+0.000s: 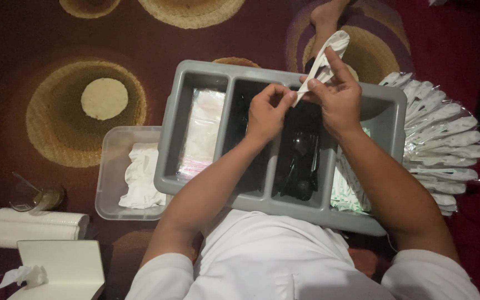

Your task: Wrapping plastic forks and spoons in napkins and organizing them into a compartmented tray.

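Both hands work above a grey divided tray (195, 69) resting on my lap. My right hand (337, 97) grips a white napkin-wrapped bundle (329, 53) that points up and away. My left hand (268, 111) pinches the lower end of that same bundle. Under the hands, one tray compartment holds black plastic cutlery (301, 164). The leftmost compartment holds clear plastic sleeves (201, 130).
A fan of finished wrapped packets (443, 141) lies to the right of the tray. A clear tub with white napkins (137, 175) sits at the left. A glass (37, 197), a roll of white material (29, 228) and a white box (62, 269) lie lower left on the patterned carpet.
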